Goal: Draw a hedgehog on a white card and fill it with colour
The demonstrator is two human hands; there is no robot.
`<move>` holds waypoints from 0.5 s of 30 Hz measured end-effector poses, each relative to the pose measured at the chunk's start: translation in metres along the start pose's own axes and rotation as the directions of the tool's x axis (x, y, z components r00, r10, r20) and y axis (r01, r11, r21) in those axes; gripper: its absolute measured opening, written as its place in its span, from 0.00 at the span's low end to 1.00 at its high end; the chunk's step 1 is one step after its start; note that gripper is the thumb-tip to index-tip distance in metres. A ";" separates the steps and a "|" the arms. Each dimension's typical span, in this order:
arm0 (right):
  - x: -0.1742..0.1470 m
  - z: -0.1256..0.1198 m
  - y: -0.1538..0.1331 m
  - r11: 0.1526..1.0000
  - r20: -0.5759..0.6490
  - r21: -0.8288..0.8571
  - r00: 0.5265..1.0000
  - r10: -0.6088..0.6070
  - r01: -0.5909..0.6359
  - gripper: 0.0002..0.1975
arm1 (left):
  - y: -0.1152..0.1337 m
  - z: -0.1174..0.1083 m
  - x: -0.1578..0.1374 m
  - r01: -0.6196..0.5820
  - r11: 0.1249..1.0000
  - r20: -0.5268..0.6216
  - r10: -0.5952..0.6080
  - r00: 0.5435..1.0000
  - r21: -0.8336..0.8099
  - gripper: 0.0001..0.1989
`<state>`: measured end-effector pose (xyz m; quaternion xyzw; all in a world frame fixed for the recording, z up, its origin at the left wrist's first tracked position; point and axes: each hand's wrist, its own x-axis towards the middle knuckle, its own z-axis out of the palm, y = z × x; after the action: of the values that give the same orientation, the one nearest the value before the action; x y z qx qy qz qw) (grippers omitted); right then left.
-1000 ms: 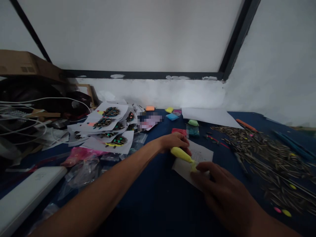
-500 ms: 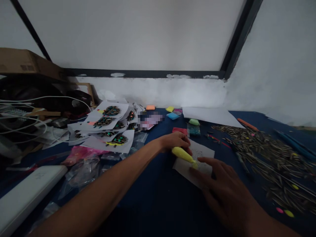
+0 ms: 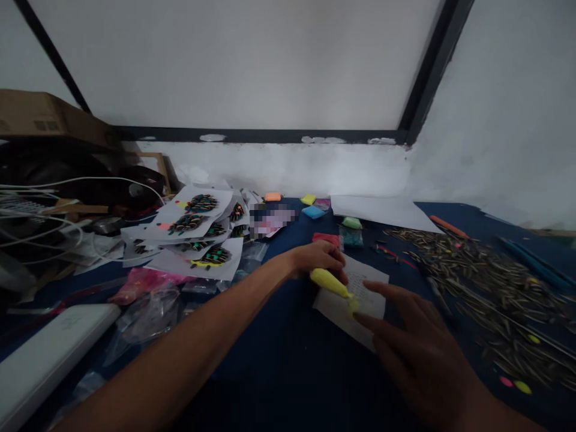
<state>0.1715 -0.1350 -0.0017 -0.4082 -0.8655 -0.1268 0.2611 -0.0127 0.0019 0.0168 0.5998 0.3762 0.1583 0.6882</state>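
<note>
A soft yellow bag of clay (image 3: 329, 282), fat at one end and narrowed to a twisted neck with a flared tip, is in my left hand (image 3: 318, 258). That hand is closed, fingers curled at its far side, though the exact grip is partly hidden. Beneath lies a small white sheet of paper (image 3: 355, 324) with rows of small dark marks. My right hand (image 3: 416, 345) is open, thumb and forefinger spread on either side of the flared tip. Whether a fingertip touches it I cannot tell.
Striped sunflower seeds (image 3: 472, 279) spread across the right side. Red (image 3: 326, 240), blue (image 3: 314, 212) and green (image 3: 351, 223) packets lie beyond my hands. Decorated paper sheets (image 3: 198, 225) are piled at left, near plastic bags (image 3: 146, 321) and a white box-like object (image 3: 58, 354).
My right thumb and forefinger have shifted slightly right and spread away from the bag's neck; its flared tip shows more. My left hand keeps its hold, almost unmoved.
</note>
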 end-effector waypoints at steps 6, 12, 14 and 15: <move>-0.001 0.005 0.005 0.995 0.025 -0.098 0.999 0.027 -0.024 0.16 | 0.002 0.001 -0.002 0.012 1.000 0.003 -0.012 1.000 -0.008 0.06; 0.002 0.002 0.002 0.994 0.055 -0.105 0.998 -0.006 0.012 0.14 | 0.000 -0.002 -0.001 0.015 1.000 0.010 -0.015 1.000 -0.006 0.08; 0.003 0.000 0.003 0.996 0.057 -0.095 0.998 -0.001 0.006 0.14 | 0.000 -0.003 0.000 0.022 1.000 0.014 -0.022 1.000 -0.013 0.08; 0.003 0.000 0.004 0.996 0.061 -0.086 0.998 0.003 0.002 0.14 | 0.000 -0.004 0.000 0.025 1.000 0.015 -0.025 1.000 -0.015 0.08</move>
<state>0.1727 -0.1305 -0.0001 -0.4229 -0.8667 -0.1514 0.2170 -0.0153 0.0042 0.0165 0.5911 0.3776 0.1482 0.6972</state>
